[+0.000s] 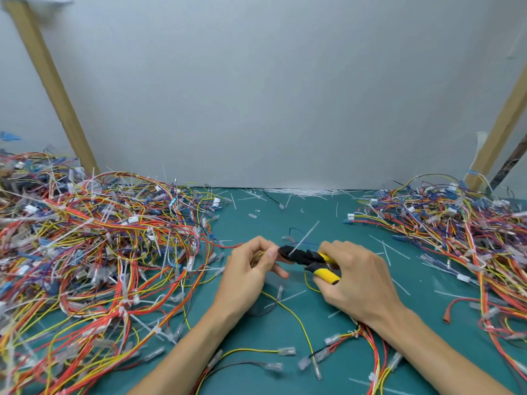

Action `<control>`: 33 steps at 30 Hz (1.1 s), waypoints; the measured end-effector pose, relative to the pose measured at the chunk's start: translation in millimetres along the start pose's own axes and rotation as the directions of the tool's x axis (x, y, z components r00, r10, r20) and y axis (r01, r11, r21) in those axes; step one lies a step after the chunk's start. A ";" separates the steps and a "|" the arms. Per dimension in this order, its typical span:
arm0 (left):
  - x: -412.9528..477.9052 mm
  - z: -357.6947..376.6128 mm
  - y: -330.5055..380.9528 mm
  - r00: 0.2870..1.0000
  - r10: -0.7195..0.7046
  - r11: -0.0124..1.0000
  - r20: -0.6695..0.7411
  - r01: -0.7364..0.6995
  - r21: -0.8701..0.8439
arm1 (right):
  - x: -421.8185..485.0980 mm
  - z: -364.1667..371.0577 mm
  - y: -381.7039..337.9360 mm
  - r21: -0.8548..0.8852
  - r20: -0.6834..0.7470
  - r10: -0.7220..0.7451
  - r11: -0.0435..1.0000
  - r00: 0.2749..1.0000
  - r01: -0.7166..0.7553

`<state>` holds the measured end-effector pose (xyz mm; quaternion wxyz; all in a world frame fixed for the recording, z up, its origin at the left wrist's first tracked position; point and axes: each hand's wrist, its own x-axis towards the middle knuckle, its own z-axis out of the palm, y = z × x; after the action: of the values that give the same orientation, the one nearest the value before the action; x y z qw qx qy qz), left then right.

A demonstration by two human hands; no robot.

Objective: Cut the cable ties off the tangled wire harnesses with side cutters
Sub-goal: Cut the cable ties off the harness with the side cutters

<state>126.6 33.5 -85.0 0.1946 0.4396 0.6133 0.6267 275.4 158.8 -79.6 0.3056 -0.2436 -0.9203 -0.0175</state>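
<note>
The right hand [359, 280] was curled round the yellow handles of the side cutters [309, 259], and the tool's long axis ran nearly level across the view, with the black head pointing left toward the left hand [251, 269]. That hand pinched a thin bunch of wires [258, 254] between thumb and fingers, just above the bench [285, 220], holding them up to the cutter's tip. The cable tie [306, 235] sat right at that tip, in the narrow gap between the two hands. Its white tail stood up and away to the right, crossing the cutter's axis at a slant. Whether the blades had already closed on the band could not be told, since the head hid it. The cut would likely turn on keeping the tip on the tie's band and not on the wires beside it, so the left hand's hold mattered as much as the squeeze. A big left pile [99, 238] of harnesses lay near the left hand and a right pile [456, 223] farther off, with cut tie ends [299, 192] along the bench's back edge.
</note>
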 end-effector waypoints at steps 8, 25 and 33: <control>-0.3 1.1 3.0 1.000 -0.030 0.999 -0.003 0.030 0.010 | -0.4 1.2 2.0 0.013 -0.006 0.001 1.000 1.000 -0.001; 0.1 0.2 0.5 0.996 -0.070 0.997 0.050 0.068 0.040 | 5.4 -7.5 2.8 -0.226 0.040 -0.001 0.974 0.999 0.010; -0.8 0.1 2.7 0.993 -0.080 0.997 0.087 0.079 0.014 | 0.7 2.3 5.8 -0.129 0.003 0.014 0.991 1.000 -0.014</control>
<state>127.9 32.4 -82.7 0.2441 0.4428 0.6244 0.5954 276.3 164.6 -81.7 0.2875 -0.2694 -0.9161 -0.0745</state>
